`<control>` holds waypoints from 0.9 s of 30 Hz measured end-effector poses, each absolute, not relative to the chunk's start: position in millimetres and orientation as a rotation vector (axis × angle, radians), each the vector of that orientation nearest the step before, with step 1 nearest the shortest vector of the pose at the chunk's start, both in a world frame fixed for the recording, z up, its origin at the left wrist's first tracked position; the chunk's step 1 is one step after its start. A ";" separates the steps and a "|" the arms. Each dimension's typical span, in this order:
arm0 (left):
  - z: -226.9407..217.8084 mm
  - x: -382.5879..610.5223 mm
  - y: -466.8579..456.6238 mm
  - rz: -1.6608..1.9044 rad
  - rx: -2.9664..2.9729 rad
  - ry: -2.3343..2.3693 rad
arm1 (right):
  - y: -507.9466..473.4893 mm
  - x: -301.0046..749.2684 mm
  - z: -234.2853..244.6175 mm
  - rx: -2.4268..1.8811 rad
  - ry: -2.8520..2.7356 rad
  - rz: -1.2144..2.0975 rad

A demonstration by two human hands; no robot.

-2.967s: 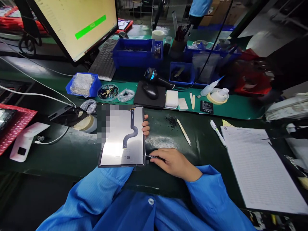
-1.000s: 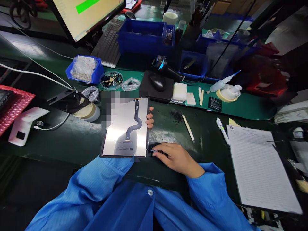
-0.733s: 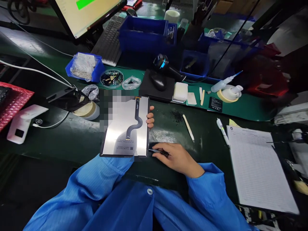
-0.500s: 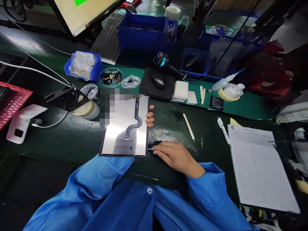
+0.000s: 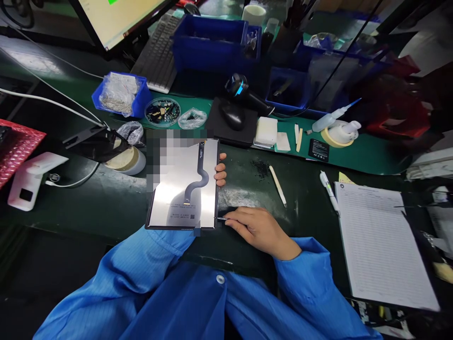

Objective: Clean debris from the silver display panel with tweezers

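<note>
A display panel (image 5: 170, 193) with a shiny silver back and a dark frame is held tilted up in front of me. A curved flat ribbon cable (image 5: 200, 179) runs down its back. My left hand (image 5: 221, 170) supports the panel from beneath; its fingertips curl round the right edge, while the palm is hidden. Between the thumb and fingers of my right hand (image 5: 264, 230) is pinched a thin metal tool (image 5: 222, 218), perhaps tweezers. The tool's tip touches the panel's right edge near the lower corner. Part of the panel's upper left is blurred by pixel blocks.
Right of the panel lie a cream-coloured stick (image 5: 278, 186), dark crumbs (image 5: 261, 169), a white pen (image 5: 329, 192) and a printed form (image 5: 382, 245). Behind are a black mouse (image 5: 231, 116), a barcode scanner (image 5: 249, 96) and blue bins (image 5: 208, 52). A round tape roll (image 5: 129, 160) stands left.
Both hands, the panel and the tool keep nearly the same positions. The whole view has shifted very slightly.
</note>
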State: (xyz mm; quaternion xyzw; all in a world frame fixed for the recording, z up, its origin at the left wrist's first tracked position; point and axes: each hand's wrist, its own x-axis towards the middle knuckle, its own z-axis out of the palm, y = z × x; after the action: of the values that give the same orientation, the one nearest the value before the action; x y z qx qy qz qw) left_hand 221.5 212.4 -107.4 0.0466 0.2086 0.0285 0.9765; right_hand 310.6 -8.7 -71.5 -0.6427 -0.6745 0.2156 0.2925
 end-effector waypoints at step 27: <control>-113.4 220.1 209.4 0.102 0.202 0.273 | -7.4 311.8 -75.6 -1.918 -1.506 0.592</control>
State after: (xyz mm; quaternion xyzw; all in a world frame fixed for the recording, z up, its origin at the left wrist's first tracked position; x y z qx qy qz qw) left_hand 220.1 209.4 -113.4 0.1004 0.1358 0.0506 0.9843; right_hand 311.8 -7.4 -75.6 -0.7264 -0.5705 0.2241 0.3110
